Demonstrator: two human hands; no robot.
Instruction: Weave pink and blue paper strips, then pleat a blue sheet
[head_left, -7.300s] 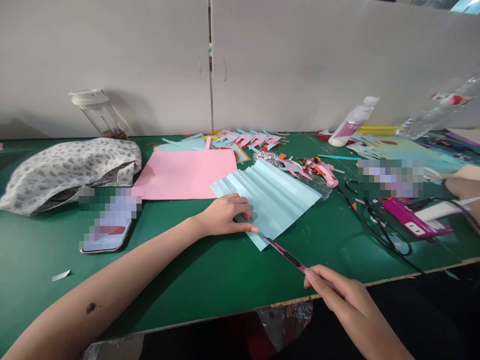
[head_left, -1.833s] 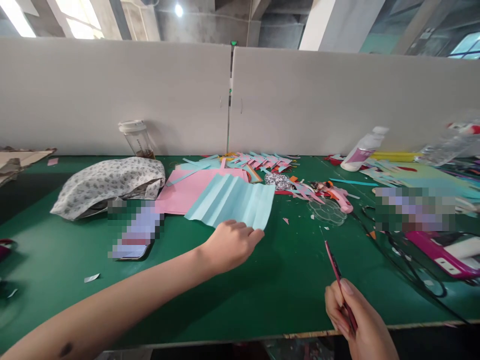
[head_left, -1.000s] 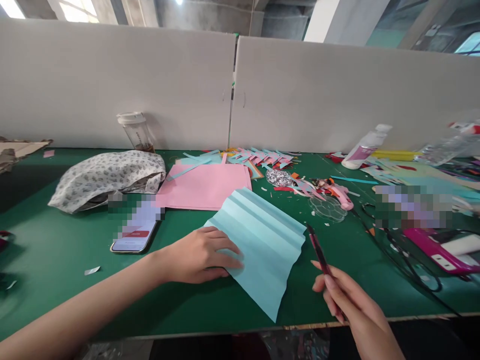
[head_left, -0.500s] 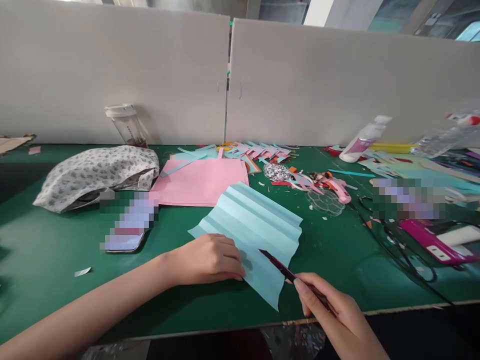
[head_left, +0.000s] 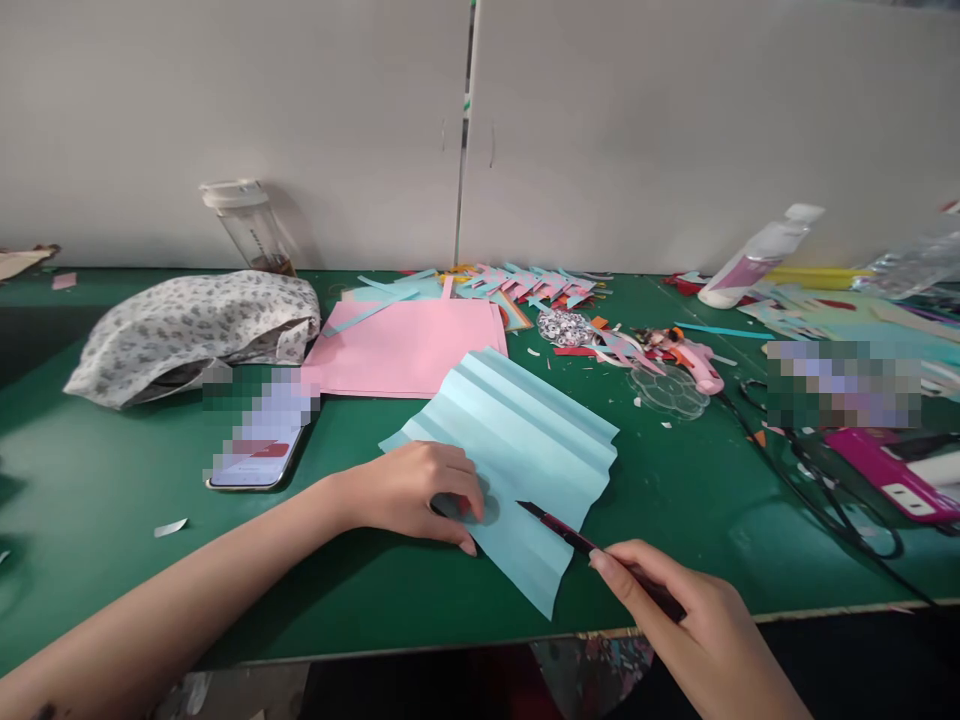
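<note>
A pleated light-blue sheet of paper (head_left: 525, 430) lies at an angle on the green table, its folds raised in ridges. My left hand (head_left: 420, 490) rests at the sheet's lower left edge, thumb and fingers curved with a gap between them and nothing held. My right hand (head_left: 675, 600) grips a dark utility knife (head_left: 566, 533), thumb on top. The knife's blade tip points left over the lower part of the blue sheet; whether it touches the paper I cannot tell.
Behind the sheet lie pink paper (head_left: 409, 345) and cut strips (head_left: 536, 285). To the left are a phone (head_left: 262, 450), a patterned cloth pouch (head_left: 195, 330) and a bottle (head_left: 247, 225). A pink glue gun (head_left: 697, 365), black cable (head_left: 795, 490) and magenta power strip (head_left: 892, 480) sit right.
My left thumb has moved away from the fingers, opening a gap. The right hand still holds the knife in about the same place. The view has tilted slightly downward.
</note>
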